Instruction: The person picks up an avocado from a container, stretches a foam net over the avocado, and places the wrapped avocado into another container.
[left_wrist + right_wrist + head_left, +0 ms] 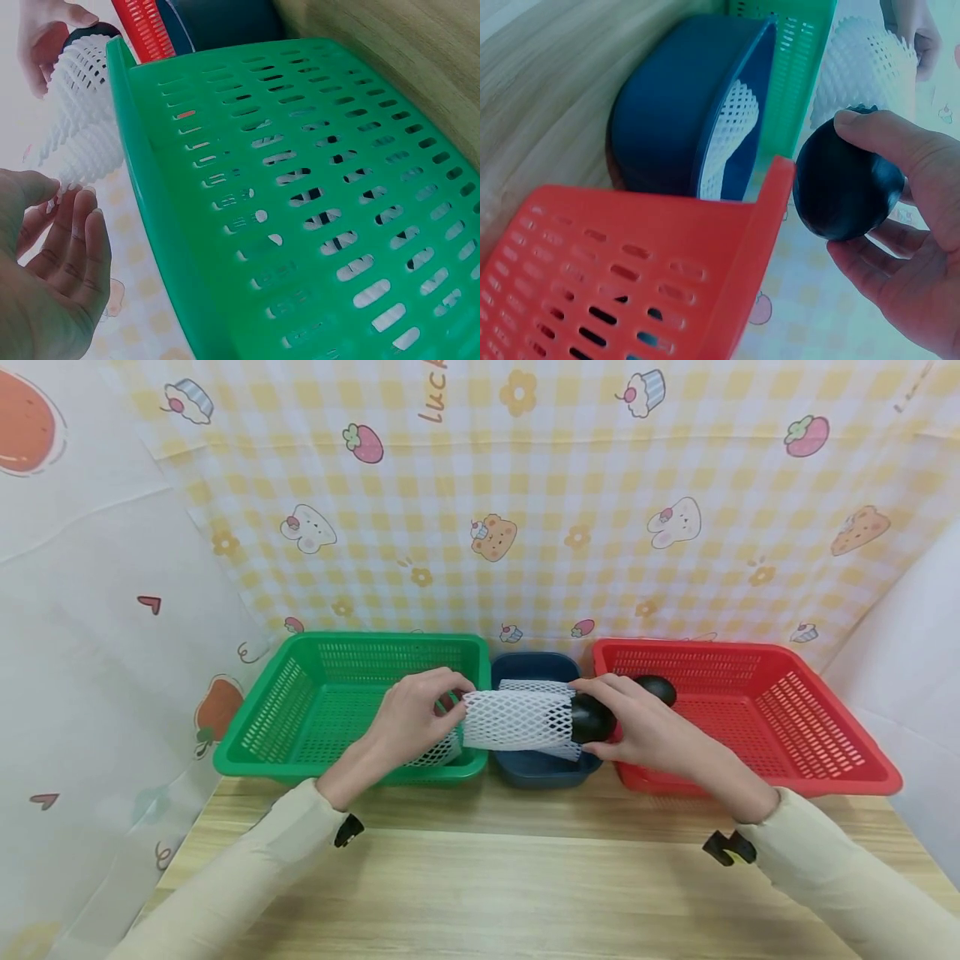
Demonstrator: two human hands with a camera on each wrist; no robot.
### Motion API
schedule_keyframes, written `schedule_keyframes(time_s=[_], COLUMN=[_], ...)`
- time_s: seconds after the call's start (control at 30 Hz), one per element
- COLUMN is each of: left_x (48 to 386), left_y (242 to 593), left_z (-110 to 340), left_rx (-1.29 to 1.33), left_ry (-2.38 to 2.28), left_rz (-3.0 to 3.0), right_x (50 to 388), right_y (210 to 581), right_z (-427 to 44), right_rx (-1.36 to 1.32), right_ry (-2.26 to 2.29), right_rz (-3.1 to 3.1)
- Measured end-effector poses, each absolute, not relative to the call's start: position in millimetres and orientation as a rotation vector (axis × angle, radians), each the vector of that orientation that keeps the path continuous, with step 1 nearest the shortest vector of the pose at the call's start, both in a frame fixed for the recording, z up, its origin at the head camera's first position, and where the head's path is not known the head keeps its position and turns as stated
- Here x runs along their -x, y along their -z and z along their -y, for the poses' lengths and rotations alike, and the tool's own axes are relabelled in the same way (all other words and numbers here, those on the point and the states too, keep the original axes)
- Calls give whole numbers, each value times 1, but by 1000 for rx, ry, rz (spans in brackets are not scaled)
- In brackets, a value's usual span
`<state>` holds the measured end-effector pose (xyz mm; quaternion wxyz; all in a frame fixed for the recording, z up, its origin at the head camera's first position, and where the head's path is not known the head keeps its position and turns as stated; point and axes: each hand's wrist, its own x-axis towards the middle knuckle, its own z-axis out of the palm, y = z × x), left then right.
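Between both hands a white foam net sleeve (510, 720) stretches level above the blue bin. My left hand (411, 714) pinches its left end between thumb and fingers. The right hand (637, 722) grips a dark, glossy oval fruit (594, 720) at the sleeve's right end. Dark colour shows through the mesh there, so the fruit's tip sits inside the mouth. In the right wrist view, fingers and thumb curl around the fruit (847, 184). Another dark fruit (657, 689) lies in the red basket, partly behind the right hand.
A green basket (258, 768) stands left, holding a netted white item (438, 752) partly hidden by the left hand. The blue bin (543, 772) in the middle contains more foam net sleeves (566, 751). At right is the red basket (840, 789). Wooden tabletop (495, 885) lies in front.
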<state>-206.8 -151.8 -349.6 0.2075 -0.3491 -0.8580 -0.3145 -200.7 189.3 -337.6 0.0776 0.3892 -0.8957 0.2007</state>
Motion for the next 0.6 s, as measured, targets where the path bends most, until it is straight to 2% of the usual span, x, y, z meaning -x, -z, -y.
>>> schedule_keyframes(time_s=[0.6], left_x=[207], left_y=[351], left_z=[145], left_rx=[980], left_ry=[851], left_rz=[2399], right_x=[201], right_y=[340], right_z=[-177], right_rx=[-1209], right_ry=[-606], right_rz=[2614])
